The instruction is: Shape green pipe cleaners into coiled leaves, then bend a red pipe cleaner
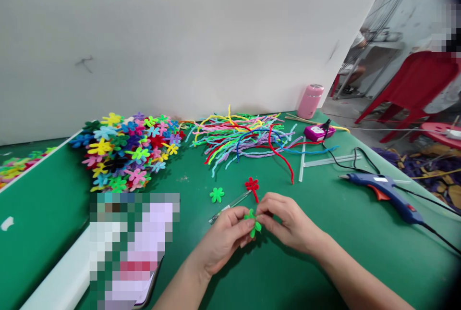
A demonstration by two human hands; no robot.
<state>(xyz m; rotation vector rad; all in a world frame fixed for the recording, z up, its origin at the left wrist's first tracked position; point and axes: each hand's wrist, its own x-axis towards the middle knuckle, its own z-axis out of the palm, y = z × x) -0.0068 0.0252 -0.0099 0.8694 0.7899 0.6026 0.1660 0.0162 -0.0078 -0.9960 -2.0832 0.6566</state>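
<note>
Between thumb and fingers, my left hand [230, 233] grips a small green pipe-cleaner flower [255, 227] above the green table. The fingertips of my right hand [288, 218] are pinched together at the flower's right side, touching it; whether they hold a part of it is hard to see. Just beyond my hands lies a red pipe-cleaner flower [252, 184] with a short red stem. Another green flower [216, 195] rests flat to its left. A clear pen [236, 201] lies between these two, its lower end close to my left hand.
A heap of colourful pipe-cleaner flowers [126, 151] sits at the left, beside loose pipe cleaners [245, 137]. A blue glue gun [385, 192] with its cord, clear glue sticks [331, 161], a purple box [319, 132] and a pink bottle [310, 101] are on the right. A phone [144, 257] lies front left.
</note>
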